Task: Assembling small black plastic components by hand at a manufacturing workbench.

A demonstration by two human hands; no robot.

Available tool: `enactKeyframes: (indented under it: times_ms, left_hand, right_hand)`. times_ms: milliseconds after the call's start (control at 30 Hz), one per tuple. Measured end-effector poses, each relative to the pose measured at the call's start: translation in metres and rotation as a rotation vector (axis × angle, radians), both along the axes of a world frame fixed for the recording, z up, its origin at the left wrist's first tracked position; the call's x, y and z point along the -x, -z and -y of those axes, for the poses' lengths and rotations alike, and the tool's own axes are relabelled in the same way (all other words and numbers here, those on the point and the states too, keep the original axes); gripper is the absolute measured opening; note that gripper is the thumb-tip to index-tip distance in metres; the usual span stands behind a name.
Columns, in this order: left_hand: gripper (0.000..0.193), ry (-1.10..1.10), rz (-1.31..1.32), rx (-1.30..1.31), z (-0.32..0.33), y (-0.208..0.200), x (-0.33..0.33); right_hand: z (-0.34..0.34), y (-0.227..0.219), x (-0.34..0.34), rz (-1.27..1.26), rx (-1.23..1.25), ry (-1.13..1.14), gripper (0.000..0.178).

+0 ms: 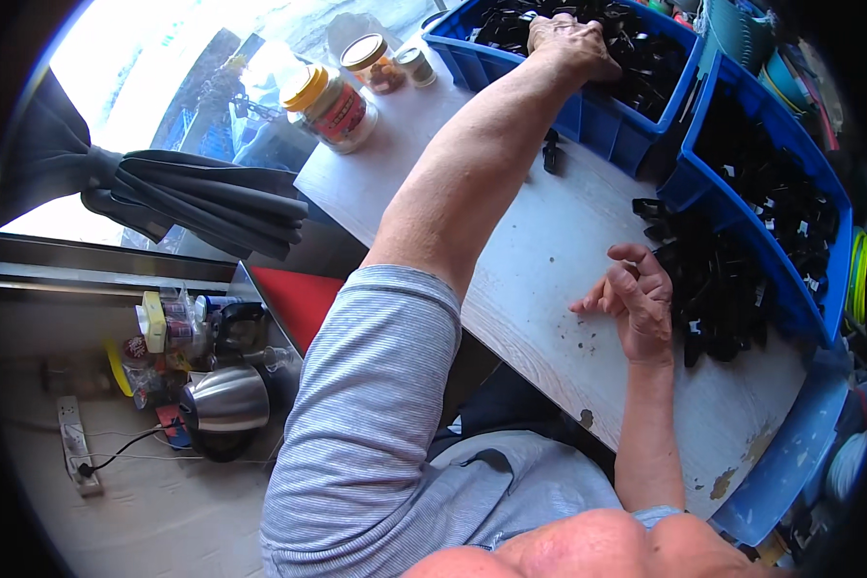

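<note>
My left arm stretches across the table to the far blue bin (602, 135), which is full of small black plastic parts. Over those parts lies my left hand (570, 46), back upward, its fingertips hidden among them. My right hand (636, 306) hovers above the table beside a heap of black parts (713, 289). Its fingers are loosely bent and apart, and nothing shows in them. One single black part (551, 154) lies on the table in front of the far bin.
A second blue bin (761, 207) of black parts stands to the right behind the heap. Jars, one a yellow-lidded jar (329, 108), sit at the far left of the pale table (549, 270). Lower left are a steel kettle (226, 400) and a power strip (79, 443).
</note>
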State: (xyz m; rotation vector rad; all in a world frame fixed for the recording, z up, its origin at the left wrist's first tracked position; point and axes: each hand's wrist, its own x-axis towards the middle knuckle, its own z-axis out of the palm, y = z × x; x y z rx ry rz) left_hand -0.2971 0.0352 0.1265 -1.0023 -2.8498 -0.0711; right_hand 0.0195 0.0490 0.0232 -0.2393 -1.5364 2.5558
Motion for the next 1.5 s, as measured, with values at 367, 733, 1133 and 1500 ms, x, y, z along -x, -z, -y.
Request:
enactKeyframes:
  times_ms: [367, 733, 1133, 1500]
  left_hand:
    - [0.041, -0.063, 0.094, -0.014, -0.003, -0.010, -0.006]
    - [0.034, -0.071, 0.086, -0.102, -0.009, -0.005, 0.003]
    - [0.051, 0.025, -0.055, -0.219, 0.001, 0.012, 0.028]
    - [0.043, 0.046, -0.140, -0.623, 0.012, 0.003, 0.021]
  right_hand:
    - [-0.002, 0.005, -0.002, 0.001, -0.001, 0.019, 0.034]
    - [-0.003, 0.004, -0.002, 0.007, -0.021, 0.025, 0.034]
    - [0.000, 0.002, -0.001, 0.000, 0.094, 0.005, 0.027]
    - [-0.004, 0.007, -0.002, -0.001, 0.084, -0.001, 0.027]
